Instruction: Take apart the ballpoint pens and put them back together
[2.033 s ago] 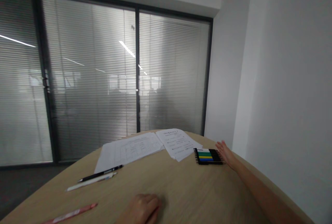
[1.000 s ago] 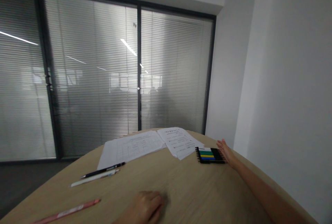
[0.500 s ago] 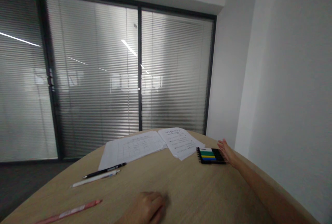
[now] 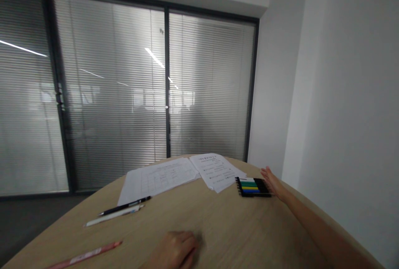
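Note:
My left hand (image 4: 174,249) rests on the wooden table at the bottom middle, fingers curled into a loose fist; nothing shows in it. At the right, my right hand (image 4: 273,182) is stretched out with its fingers extended, standing on its edge. It lies right beside the black spiral notebook (image 4: 264,187) and seems to touch its right side. Strips of white, green, yellow and blue show on the notebook's left part, next to the spiral binding.
Printed sheets (image 4: 158,177) lie at the back, with another printed page (image 4: 216,173) overlapping beside them. A black pen (image 4: 124,206), a white pen (image 4: 114,215) and a red pen (image 4: 85,255) lie at the left. Beyond the table (image 4: 193,206) stands a glass partition (image 4: 205,86) with blinds.

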Motion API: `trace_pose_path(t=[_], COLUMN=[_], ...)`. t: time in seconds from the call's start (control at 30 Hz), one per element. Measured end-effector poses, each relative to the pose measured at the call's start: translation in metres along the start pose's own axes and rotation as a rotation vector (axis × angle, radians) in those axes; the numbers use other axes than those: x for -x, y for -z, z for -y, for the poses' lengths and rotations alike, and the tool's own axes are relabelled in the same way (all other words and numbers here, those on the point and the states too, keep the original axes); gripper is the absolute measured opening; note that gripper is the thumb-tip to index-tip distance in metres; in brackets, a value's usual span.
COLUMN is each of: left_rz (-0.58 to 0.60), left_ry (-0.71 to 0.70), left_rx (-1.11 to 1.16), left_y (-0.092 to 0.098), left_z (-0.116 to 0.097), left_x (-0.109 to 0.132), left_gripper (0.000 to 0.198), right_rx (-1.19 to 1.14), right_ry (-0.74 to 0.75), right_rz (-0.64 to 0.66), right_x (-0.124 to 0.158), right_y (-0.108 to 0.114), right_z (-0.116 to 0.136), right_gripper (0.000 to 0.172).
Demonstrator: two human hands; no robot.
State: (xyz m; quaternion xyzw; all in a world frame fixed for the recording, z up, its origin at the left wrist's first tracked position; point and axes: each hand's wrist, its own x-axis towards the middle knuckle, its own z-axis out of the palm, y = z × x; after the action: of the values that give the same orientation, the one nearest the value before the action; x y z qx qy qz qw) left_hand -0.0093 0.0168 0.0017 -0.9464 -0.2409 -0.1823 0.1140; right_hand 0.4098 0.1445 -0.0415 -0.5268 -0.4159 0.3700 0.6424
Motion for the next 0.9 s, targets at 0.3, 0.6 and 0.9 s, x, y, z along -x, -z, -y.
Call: trace_pose_path(t=[0.3, 0.6, 0.9], left_rz=[0.025, 0.083, 0.132], left_ry=[0.018, 0.012, 0.031], left_rx=[-0.006, -0.015, -0.04], left_y=[-0.003, -0.004, -0.004], left_z=[0.0, 0.001, -0.001], left_x=[0.002, 0.001, 0.002], left_gripper=[0.015, 0.011, 0.006], right_rx=[0.552, 1.107, 1.047], right_ry=[0.308, 0.549, 0.447], right_rz=[0.168, 0.653, 0.785], right_x=[0.035, 0.15, 0.208], right_y=[-0.03, -0.101, -0.134], right_z=[0.012, 0.042, 0.039], right_gripper=[0.025, 0.052, 0.053])
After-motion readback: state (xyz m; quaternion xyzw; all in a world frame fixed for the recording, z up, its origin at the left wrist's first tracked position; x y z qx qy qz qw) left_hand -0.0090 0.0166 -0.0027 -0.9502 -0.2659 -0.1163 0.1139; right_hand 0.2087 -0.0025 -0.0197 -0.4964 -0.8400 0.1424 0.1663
